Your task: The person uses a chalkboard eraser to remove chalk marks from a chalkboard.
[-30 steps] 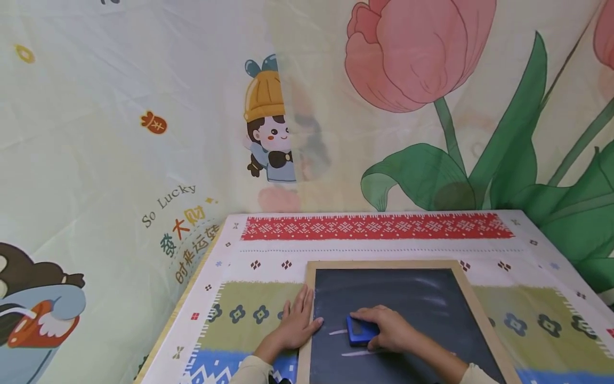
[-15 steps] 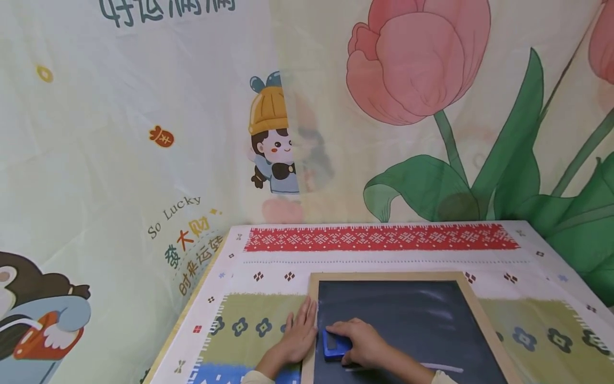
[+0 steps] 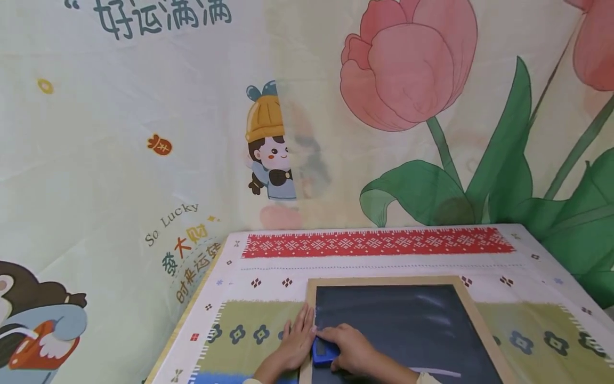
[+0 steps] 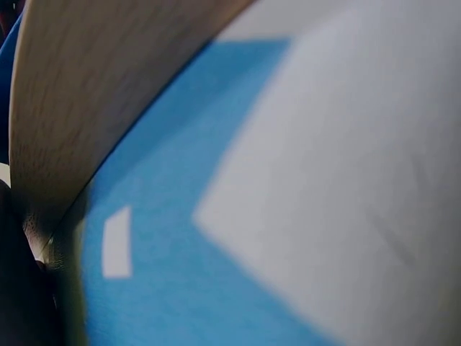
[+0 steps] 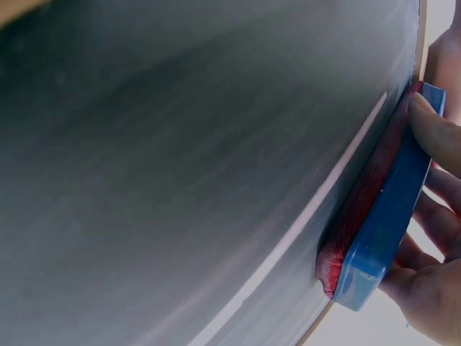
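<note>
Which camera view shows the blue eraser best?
The right wrist view: the blue eraser appears close, with its red felt on the chalkboard, gripped by the right hand. The head view shows it small, mostly covered by that hand. The left wrist view does not show it.

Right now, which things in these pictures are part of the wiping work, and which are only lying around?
In use:
- blue eraser, gripped by the right hand
- chalkboard with a wooden frame, one chalk line on it
- left hand, resting flat at the frame's left edge

Only around:
- patterned tablecloth
- printed curtain behind the table
</note>
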`<state>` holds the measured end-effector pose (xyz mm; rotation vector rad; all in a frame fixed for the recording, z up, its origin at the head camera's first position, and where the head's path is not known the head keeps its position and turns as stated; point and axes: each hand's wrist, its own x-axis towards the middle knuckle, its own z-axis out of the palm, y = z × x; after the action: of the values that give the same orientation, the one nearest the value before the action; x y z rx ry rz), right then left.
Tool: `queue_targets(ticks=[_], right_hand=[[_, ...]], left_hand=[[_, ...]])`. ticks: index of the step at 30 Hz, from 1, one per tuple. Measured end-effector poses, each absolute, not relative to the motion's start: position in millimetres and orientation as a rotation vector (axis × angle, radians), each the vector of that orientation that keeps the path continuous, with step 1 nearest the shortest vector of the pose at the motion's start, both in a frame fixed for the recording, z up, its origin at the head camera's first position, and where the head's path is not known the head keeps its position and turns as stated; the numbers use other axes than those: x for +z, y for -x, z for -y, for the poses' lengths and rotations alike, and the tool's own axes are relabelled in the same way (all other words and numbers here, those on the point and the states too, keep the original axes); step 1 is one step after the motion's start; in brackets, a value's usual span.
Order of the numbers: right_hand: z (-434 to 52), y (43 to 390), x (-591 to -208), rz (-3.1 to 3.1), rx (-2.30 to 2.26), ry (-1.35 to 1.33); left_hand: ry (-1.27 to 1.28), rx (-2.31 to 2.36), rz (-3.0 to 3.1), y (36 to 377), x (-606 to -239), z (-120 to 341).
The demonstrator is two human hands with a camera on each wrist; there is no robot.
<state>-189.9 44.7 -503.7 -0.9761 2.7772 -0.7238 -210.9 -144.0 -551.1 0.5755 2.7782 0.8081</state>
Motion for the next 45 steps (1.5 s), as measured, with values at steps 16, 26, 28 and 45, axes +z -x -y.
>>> queue_targets(ticks=[16, 26, 28, 45], right_hand=[[-23.4, 190.4, -489.9, -2.895, -0.302, 0.955], [-45.3, 190.2, -485.3, -2.911, -0.234, 0.835], [-55.8, 193.8, -484.0, -2.913, -0.268, 0.804], [-200.6, 200.9, -487.9, -2.944, -0.464, 0.407]], left_hand=[[-0.559, 0.773, -2.782, 221.9, -544.8, 157.6], [-0.619, 0.761, -2.744, 230.4, -539.5, 142.1], [-0.621, 0.755, -2.754, 232.2, -537.8, 141.0], [-0.617, 0.714, -2.756, 230.8, -541.1, 143.7]])
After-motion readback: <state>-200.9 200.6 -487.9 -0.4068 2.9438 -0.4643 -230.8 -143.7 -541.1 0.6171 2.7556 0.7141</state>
